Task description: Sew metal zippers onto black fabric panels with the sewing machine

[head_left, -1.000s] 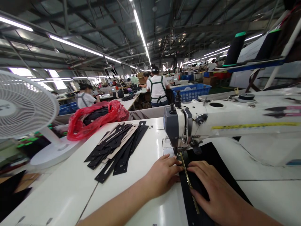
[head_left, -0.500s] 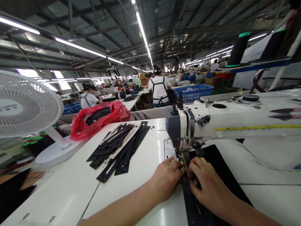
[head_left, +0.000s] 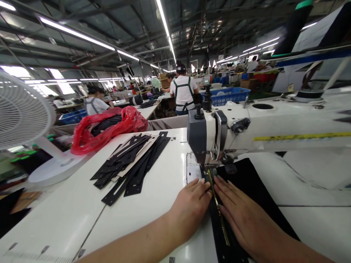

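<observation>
A black fabric piece (head_left: 257,190) lies under the needle area of a white sewing machine (head_left: 290,124). Along it runs a gold-toothed zipper (head_left: 219,212), between my two hands. My left hand (head_left: 189,206) presses at the zipper's left edge near the presser foot, its fingers bent and close together; whether it pinches the fabric is hidden. Flat on the fabric right of the zipper rests my right hand (head_left: 241,215), its fingers stretched forward. Left of the machine, black and beige cut strips (head_left: 134,160) are piled on the white table (head_left: 153,215).
A red plastic bag (head_left: 109,128) with dark material sits at the table's far left corner. Beside it stands a white fan (head_left: 22,109). Beyond the table are a blue crate (head_left: 227,95) and a person (head_left: 183,91) seen from behind. Thread cones stand at the upper right.
My right hand's curled fingers have straightened and now lie flat beside the zipper. More of the gold teeth shows. The camera view has shifted slightly.
</observation>
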Demonstrator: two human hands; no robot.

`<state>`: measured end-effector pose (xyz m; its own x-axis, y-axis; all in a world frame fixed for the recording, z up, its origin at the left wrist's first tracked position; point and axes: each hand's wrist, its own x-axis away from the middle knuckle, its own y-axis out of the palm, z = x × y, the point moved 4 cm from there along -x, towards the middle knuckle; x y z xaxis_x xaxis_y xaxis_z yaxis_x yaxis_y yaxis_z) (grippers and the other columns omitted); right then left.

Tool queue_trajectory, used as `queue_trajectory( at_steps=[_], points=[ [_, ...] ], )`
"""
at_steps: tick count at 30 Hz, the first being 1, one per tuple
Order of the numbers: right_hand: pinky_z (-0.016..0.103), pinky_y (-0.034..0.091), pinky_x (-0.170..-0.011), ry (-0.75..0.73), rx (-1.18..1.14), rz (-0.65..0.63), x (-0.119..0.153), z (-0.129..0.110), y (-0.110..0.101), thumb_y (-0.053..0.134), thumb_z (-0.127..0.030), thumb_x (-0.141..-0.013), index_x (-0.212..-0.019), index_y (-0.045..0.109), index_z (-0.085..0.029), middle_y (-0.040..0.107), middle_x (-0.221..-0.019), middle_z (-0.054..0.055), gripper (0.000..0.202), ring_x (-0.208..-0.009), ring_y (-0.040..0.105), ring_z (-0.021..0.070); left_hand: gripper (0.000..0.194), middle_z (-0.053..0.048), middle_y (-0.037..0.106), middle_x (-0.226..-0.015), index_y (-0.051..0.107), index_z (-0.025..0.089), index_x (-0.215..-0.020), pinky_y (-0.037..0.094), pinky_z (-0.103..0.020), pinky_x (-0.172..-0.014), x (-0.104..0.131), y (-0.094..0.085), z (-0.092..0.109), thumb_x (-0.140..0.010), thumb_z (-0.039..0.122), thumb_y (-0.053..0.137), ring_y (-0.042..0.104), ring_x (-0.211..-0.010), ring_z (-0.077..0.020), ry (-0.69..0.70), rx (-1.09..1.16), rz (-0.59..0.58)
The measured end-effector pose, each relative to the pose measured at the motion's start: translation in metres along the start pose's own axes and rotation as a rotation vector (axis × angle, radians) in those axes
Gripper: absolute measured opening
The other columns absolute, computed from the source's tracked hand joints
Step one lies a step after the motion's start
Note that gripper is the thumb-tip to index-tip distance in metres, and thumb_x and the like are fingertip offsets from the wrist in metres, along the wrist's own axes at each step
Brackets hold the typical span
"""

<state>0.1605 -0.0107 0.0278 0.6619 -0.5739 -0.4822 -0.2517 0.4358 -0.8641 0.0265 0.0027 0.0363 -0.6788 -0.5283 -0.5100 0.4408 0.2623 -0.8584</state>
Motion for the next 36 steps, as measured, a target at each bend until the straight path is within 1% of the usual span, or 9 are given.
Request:
queue_trajectory(
  at_steps=[5, 9, 16, 23, 25, 31, 36],
  points=[
    [0.044, 0.047, -0.092, 0.028, -0.008, -0.039, -0.004, 0.004, 0.002, 0.032, -0.012, -0.086, -0.118, 0.055, 0.002, 0.049, -0.126, 0.022, 0.042, -0.118, 0.047, 0.0289, 0.022, -0.014, 0.063, -0.111, 0.061, 0.009, -0.101, 0.047, -0.041, -0.096, -0.002, 0.001, -0.005, -0.09, 0.011, 0.042, 0.06, -0.104, -0.0222, 0.0, -0.009, -0.007],
    [0.043, 0.047, -0.092, 0.032, -0.029, -0.037, -0.006, 0.009, 0.005, 0.031, -0.013, -0.087, -0.119, 0.054, 0.002, 0.049, -0.126, 0.021, 0.042, -0.117, 0.048, 0.0281, 0.023, -0.013, 0.064, -0.107, 0.06, 0.01, -0.099, 0.049, -0.04, -0.093, -0.005, -0.002, -0.006, -0.091, 0.012, 0.039, 0.061, -0.101, -0.0214, 0.019, -0.02, 0.02],
    [0.044, 0.047, -0.093, 0.022, -0.09, -0.002, -0.013, 0.019, 0.009, 0.03, -0.013, -0.088, -0.117, 0.055, 0.003, 0.055, -0.12, 0.021, 0.042, -0.111, 0.054, 0.0274, 0.022, -0.012, 0.065, -0.092, 0.059, 0.009, -0.095, 0.052, -0.037, -0.089, -0.013, -0.002, -0.01, -0.092, 0.011, 0.038, 0.063, -0.094, -0.0202, 0.027, -0.021, 0.036],
    [0.043, 0.047, -0.094, 0.056, -0.136, 0.069, -0.023, 0.026, 0.011, 0.029, -0.012, -0.087, -0.115, 0.058, -0.004, 0.06, -0.114, 0.018, 0.041, -0.109, 0.056, 0.025, 0.024, -0.011, 0.063, -0.084, 0.059, 0.009, -0.096, 0.053, -0.037, -0.085, -0.015, -0.001, -0.015, -0.094, 0.014, 0.035, 0.061, -0.09, -0.0209, 0.008, 0.037, 0.023],
    [0.043, 0.047, -0.093, 0.064, -0.167, 0.063, -0.026, 0.028, 0.012, 0.03, -0.012, -0.087, -0.115, 0.057, -0.004, 0.061, -0.112, 0.019, 0.04, -0.106, 0.057, 0.025, 0.024, -0.012, 0.062, -0.086, 0.059, 0.008, -0.096, 0.052, -0.037, -0.086, -0.015, 0.0, -0.016, -0.094, 0.014, 0.036, 0.06, -0.091, -0.0212, -0.007, 0.042, 0.006],
    [0.037, 0.049, -0.09, 0.107, -0.316, -0.022, -0.035, 0.034, 0.015, 0.031, -0.01, -0.087, -0.109, 0.058, -0.009, 0.064, -0.107, 0.016, 0.035, -0.101, 0.06, 0.0215, 0.021, -0.013, 0.061, -0.094, 0.059, 0.01, -0.094, 0.05, -0.038, -0.088, -0.017, 0.004, -0.022, -0.093, 0.018, 0.04, 0.057, -0.095, -0.0222, -0.052, 0.093, -0.056],
    [0.036, 0.049, -0.087, 0.135, -0.344, -0.017, -0.038, 0.04, 0.02, 0.032, -0.012, -0.088, -0.105, 0.059, -0.014, 0.065, -0.103, 0.011, 0.032, -0.099, 0.06, 0.0202, 0.019, -0.012, 0.06, -0.096, 0.059, 0.011, -0.096, 0.05, -0.037, -0.087, -0.016, 0.007, -0.025, -0.091, 0.016, 0.042, 0.056, -0.096, -0.0223, -0.069, 0.1, -0.068]
  ],
)
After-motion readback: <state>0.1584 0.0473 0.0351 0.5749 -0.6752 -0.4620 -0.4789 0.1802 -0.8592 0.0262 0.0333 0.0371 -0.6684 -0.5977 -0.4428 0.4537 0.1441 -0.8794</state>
